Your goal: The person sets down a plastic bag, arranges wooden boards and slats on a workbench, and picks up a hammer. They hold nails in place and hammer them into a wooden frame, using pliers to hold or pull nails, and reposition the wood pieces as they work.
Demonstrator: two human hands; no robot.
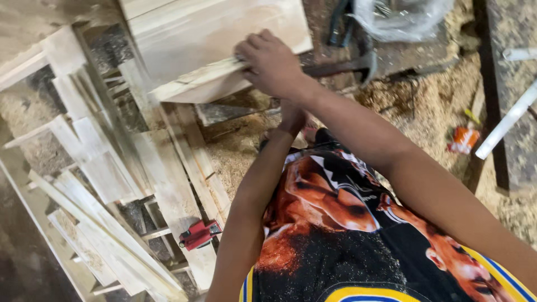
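We see our right hand (272,62) closed around the near edge of a pale wooden board (210,36), fingers curled over the top and the thumb side turned toward the hammer. The board lies tilted, its broad face running up and away from the hand toward the top of the view. Our left hand (292,118) sits just below the right hand, under the board's lower corner – it is mostly hidden by the right forearm, so we cannot tell whether it grips anything or is only pressed against the wood.

Taking the board as our landmark: just to its right, touching the right hand's knuckle side, a claw hammer (341,66) lies with its dark head pointing right. Above the hammer sits a crumpled clear plastic bag (400,17). Below the board, sawdust (240,142) covers the ground. To the board's lower left a loose stack of wooden slats (106,168) spreads out at angles, and at the near end of one slat, well apart from the board, rests a small red tool (198,234) – its kind is unclear. Far to the board's right, an orange wrapper (463,140) lies on the sawdust beside a white bar (506,123).
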